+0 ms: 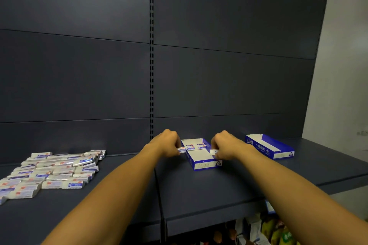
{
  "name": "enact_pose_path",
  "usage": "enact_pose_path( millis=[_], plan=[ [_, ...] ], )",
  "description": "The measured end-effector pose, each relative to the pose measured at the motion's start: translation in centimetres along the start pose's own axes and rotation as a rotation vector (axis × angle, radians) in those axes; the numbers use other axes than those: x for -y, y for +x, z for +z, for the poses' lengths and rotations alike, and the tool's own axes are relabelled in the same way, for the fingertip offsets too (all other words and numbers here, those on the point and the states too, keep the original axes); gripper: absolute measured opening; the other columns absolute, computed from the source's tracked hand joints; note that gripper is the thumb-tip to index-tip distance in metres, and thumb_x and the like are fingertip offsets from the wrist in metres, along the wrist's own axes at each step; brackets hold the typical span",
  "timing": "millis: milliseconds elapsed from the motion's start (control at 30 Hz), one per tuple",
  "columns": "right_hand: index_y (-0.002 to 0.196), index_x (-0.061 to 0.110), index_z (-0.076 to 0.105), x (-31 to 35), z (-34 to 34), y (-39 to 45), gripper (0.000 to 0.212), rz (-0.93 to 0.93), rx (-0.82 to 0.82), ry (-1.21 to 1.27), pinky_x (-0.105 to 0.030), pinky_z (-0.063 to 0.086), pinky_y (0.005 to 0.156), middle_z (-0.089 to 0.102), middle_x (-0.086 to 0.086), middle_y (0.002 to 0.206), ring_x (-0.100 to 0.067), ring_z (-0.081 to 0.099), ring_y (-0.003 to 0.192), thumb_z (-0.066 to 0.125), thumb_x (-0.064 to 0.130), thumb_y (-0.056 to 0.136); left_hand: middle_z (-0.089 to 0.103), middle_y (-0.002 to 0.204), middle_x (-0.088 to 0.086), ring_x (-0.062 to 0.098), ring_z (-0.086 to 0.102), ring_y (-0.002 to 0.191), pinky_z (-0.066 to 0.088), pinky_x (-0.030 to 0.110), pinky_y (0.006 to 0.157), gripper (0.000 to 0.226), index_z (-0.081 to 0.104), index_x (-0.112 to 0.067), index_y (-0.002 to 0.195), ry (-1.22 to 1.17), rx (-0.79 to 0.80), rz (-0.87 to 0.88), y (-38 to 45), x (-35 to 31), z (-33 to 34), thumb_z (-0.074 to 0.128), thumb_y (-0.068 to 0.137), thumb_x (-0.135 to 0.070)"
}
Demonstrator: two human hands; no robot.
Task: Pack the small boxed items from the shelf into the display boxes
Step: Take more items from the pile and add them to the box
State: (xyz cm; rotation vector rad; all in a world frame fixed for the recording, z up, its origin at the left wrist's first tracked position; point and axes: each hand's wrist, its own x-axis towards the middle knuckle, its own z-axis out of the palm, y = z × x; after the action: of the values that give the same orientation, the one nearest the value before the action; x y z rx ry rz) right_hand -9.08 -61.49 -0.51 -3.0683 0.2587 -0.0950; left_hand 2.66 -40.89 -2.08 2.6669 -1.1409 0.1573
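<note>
Blue-and-white cardboard formed the display box (201, 157) between our hands, an open tray whose long axis ran away from us toward the dark panelled back wall (229, 81). Our left hand (169, 143) curled its fingers round a small white boxed item (181, 150) at the tray's left wall, its length lying crosswise. Our right hand (224, 147) pinched another small packet (213, 152) at the right wall. A few items (196, 147) already lay crosswise at the far end inside. Glossy wrapped items (53, 171) lay heaped on the matte shelf (199, 189) well to the left; a second tray (270, 146) sat to the right, angled.
</note>
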Motion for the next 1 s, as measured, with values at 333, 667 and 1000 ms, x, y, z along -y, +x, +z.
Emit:
enact_pose_path(
  millis=[333,667,1000],
  plan=[
    [0.111,0.016,0.069,-2.4,0.7,5.9,0.022,-0.058,-0.026,0.025,-0.033,0.057,0.088,0.065,-0.005,0.112,-0.02,0.063,0.099,0.068,0.008,0.09,0.073,0.107,0.001,0.016,0.068,0.092,0.061,0.039,0.085,0.025,0.075,-0.014,0.109,0.02,0.005,-0.002,5.0,0.6,0.5,0.074,0.089,-0.029],
    [0.112,0.016,0.07,-4.7,1.1,10.0,0.02,-0.131,-0.052,0.056,-0.033,0.057,0.087,0.066,-0.004,0.112,-0.017,0.063,0.098,0.07,0.013,0.091,0.073,0.111,0.005,0.018,0.068,0.096,0.06,0.038,0.087,0.023,0.074,-0.012,0.112,0.01,-0.033,-0.009,9.1,-0.8,1.8,0.073,0.091,-0.021],
    [0.11,0.016,0.071,-7.1,2.1,13.7,0.019,-0.253,-0.043,0.081,-0.031,0.056,0.083,0.067,-0.003,0.111,-0.017,0.064,0.096,0.07,0.013,0.091,0.072,0.115,0.008,0.022,0.069,0.1,0.059,0.036,0.09,0.023,0.074,-0.01,0.115,0.034,-0.089,-0.1,12.2,-1.7,4.7,0.071,0.092,-0.014]
  ],
)
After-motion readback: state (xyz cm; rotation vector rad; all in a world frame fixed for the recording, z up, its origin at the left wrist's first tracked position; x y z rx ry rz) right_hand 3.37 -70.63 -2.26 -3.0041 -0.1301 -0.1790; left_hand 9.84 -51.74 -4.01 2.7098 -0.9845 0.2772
